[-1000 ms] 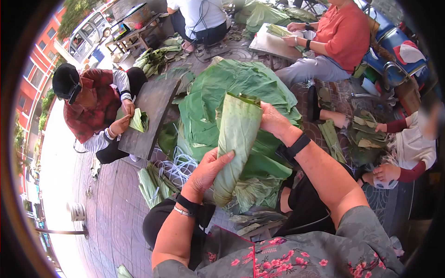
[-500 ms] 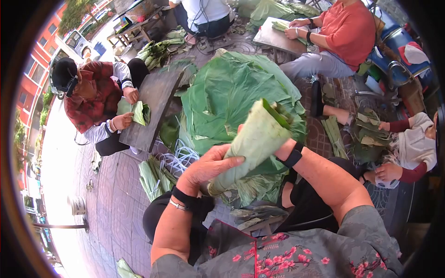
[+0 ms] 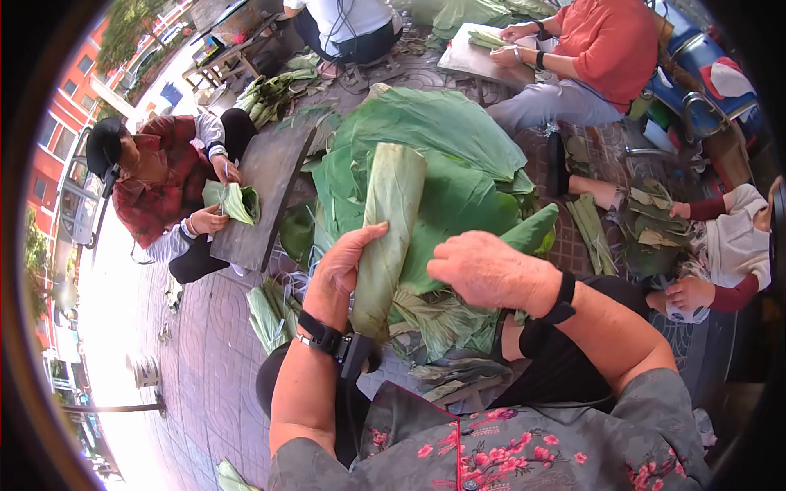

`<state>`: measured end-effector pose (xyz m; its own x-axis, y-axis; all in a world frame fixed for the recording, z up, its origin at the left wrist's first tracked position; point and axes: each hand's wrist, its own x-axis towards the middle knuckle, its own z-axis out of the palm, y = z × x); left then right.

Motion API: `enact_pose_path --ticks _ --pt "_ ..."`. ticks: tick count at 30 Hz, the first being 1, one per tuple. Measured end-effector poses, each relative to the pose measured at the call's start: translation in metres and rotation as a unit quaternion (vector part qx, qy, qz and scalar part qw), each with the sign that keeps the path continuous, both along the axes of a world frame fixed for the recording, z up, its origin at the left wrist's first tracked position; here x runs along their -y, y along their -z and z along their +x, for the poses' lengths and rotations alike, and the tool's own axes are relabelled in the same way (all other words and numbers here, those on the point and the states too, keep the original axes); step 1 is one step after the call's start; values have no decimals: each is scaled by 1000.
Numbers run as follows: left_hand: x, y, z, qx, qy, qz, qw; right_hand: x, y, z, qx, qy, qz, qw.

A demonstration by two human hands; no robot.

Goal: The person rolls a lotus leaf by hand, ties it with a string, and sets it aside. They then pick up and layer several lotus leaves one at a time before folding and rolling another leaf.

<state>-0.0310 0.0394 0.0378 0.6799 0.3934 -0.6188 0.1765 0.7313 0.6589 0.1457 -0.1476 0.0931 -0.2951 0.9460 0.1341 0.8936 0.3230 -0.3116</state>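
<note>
My left hand [image 3: 347,255] holds a long pale green roll of leaves [image 3: 388,237], its thumb across the roll's front and its fingers mostly behind. The roll stands nearly upright over a wide pile of large green leaves [image 3: 434,135]. To the right of the roll, my right hand [image 3: 497,272] is above the pile's near edge, apart from the roll. Its fingers are curled together, and whatever they hold, if anything, is hidden. A folded green leaf [image 3: 530,229] juts out just beyond this hand.
At the left a person [image 3: 168,176] handles a leaf by a dark board [image 3: 274,196]. Someone in a red top [image 3: 610,49] works at a pale board [image 3: 483,61]. A third person's hand [image 3: 688,295] shows at the right. Leaf bundles [image 3: 274,315] lie on the paving.
My right hand has come off the roll and now sits to its right with curled fingers. In my left hand the roll has turned more upright and shifted left.
</note>
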Motion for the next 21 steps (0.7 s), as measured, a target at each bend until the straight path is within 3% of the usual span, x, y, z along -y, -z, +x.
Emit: enact_pose_path --ticks 1,3,5,8,12,16,19,21 --pt "2 -7 7 31 -24 37 999 -2 -9 12 16 18 22 999" --pt "4 -28 21 91 -73 111 987 -7 -33 36 39 72 172 982" --pt "3 -58 29 191 -137 178 955 -10 -61 47 18 131 364 922" --pt "12 -89 32 237 -220 271 907 -16 -67 56 9 164 414 895" --pt "19 -37 27 168 -264 270 911 -36 -6 68 -22 163 309 937" --pt "18 37 12 75 -338 128 929 -49 39 66 30 196 231 953" --pt "14 65 5 49 -355 59 932 -51 45 65 -24 272 220 936" --pt "11 74 -1 50 -349 54 934 -45 34 63 -41 372 115 920"
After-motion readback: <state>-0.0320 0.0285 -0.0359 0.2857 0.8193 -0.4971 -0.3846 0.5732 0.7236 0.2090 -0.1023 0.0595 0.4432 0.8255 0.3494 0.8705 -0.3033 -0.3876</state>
